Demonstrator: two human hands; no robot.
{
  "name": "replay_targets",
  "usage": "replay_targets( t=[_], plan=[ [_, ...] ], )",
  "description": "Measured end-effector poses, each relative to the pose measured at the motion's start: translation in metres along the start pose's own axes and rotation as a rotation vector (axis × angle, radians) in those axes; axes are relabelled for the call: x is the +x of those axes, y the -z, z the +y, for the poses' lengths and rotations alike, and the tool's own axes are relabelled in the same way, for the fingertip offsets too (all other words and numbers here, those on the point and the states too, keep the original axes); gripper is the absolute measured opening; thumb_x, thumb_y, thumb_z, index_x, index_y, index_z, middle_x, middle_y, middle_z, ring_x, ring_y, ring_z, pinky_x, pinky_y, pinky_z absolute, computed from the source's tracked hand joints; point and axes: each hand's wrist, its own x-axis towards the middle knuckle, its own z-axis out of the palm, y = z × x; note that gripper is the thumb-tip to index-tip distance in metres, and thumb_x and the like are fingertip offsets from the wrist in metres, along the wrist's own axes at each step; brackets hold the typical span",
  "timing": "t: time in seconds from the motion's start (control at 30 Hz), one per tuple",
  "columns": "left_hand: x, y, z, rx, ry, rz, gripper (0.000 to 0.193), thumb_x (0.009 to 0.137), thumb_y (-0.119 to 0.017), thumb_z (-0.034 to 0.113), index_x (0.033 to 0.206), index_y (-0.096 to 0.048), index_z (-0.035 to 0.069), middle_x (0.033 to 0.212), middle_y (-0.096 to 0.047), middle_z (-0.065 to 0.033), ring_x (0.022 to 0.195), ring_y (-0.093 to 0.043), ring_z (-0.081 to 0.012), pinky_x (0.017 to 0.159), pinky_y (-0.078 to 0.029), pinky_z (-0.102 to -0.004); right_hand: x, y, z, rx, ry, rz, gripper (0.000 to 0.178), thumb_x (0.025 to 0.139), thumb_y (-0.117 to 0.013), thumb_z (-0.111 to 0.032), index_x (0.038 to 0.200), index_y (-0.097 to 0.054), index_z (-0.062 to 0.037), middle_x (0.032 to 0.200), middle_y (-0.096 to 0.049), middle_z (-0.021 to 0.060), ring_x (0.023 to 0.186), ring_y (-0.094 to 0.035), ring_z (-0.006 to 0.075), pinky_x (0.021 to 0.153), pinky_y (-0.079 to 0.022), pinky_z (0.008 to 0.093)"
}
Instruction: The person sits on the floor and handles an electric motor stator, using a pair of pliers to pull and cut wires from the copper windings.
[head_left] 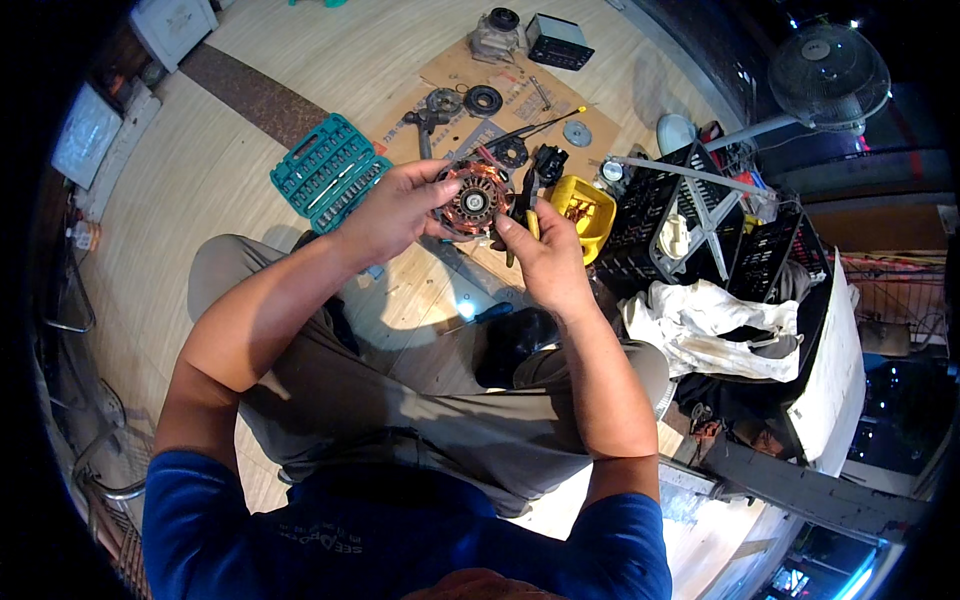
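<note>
My left hand (405, 205) is closed round the rim of an alternator part with copper windings (474, 203), a round bearing at its centre. Its thumb lies over the near face of the part. In my right hand (548, 255) is a pair of pliers with yellow handles (532, 224). Their dark jaws are at the right edge of the windings; whether they grip anything there I cannot tell. Just beyond the right hand stands a yellow container (583, 208) with small copper-coloured pieces inside.
Left lies an open teal socket set (328, 172). Cardboard (440, 75) ahead bears a black pulley (483, 101), a hammer (432, 120) and other loose parts. A black crate (640, 240), white cloth (710, 325) and fan (828, 75) are at right. A screwdriver (492, 312) lies near my legs.
</note>
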Motion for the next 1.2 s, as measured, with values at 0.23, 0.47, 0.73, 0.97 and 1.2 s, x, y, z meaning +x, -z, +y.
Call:
replay_targets(
  t=[0.23, 0.47, 0.73, 0.97, 1.2],
  plan=[
    [0.001, 0.004, -0.002, -0.14, 0.068, -0.013, 0.034, 0.1, -0.048, 0.019, 0.125, -0.049, -0.003, 0.115, -0.062, -0.0162, 0.1, -0.066, -0.0265, 0.084, -0.058, -0.0443, 0.004, -0.002, 0.011, 0.109, 0.0, 0.036, 0.022, 0.095, -0.059, -0.014, 0.11, -0.059, 0.001, 0.095, -0.066, 0.0037, 0.081, -0.058, 0.0087, 0.074, -0.049, 0.0252],
    [0.002, 0.009, -0.004, -0.234, 0.095, -0.065, 0.034, 0.1, -0.048, 0.019, 0.125, -0.049, -0.003, 0.114, -0.063, -0.0173, 0.099, -0.066, -0.0273, 0.083, -0.059, -0.0431, 0.004, -0.004, 0.006, 0.311, -0.159, 0.015, 0.021, 0.097, -0.057, -0.019, 0.106, -0.058, -0.0003, 0.093, -0.065, 0.0059, 0.076, -0.061, 0.0136, 0.069, -0.055, 0.0297],
    [0.002, 0.006, -0.003, -0.206, 0.104, -0.036, 0.035, 0.1, -0.047, 0.017, 0.129, -0.046, -0.002, 0.114, -0.063, -0.0165, 0.098, -0.067, -0.0276, 0.084, -0.058, -0.0426, 0.005, -0.002, 0.01, 0.332, -0.178, 0.021, 0.02, 0.097, -0.055, -0.019, 0.105, -0.057, -0.0002, 0.092, -0.064, 0.0061, 0.076, -0.061, 0.0142, 0.069, -0.056, 0.0302],
    [0.002, 0.006, 0.0, -0.174, 0.057, -0.068, 0.041, 0.099, -0.047, 0.015, 0.136, -0.039, -0.002, 0.12, -0.059, -0.0172, 0.103, -0.065, -0.0264, 0.086, -0.058, -0.0433, 0.005, 0.0, 0.014, 0.252, -0.096, -0.019, 0.022, 0.096, -0.057, -0.016, 0.112, -0.058, -0.0002, 0.1, -0.065, 0.0056, 0.083, -0.061, 0.0118, 0.077, -0.052, 0.0273],
    [0.0, 0.004, 0.003, -0.139, 0.02, -0.071, 0.046, 0.098, -0.05, 0.014, 0.139, -0.036, -0.002, 0.124, -0.057, -0.0159, 0.105, -0.064, -0.0263, 0.086, -0.058, -0.0437, 0.0, -0.002, 0.003, 0.198, -0.066, -0.013, 0.026, 0.093, -0.061, -0.01, 0.116, -0.059, 0.0019, 0.102, -0.066, 0.0042, 0.09, -0.059, 0.0095, 0.082, -0.047, 0.0246]
  ],
)
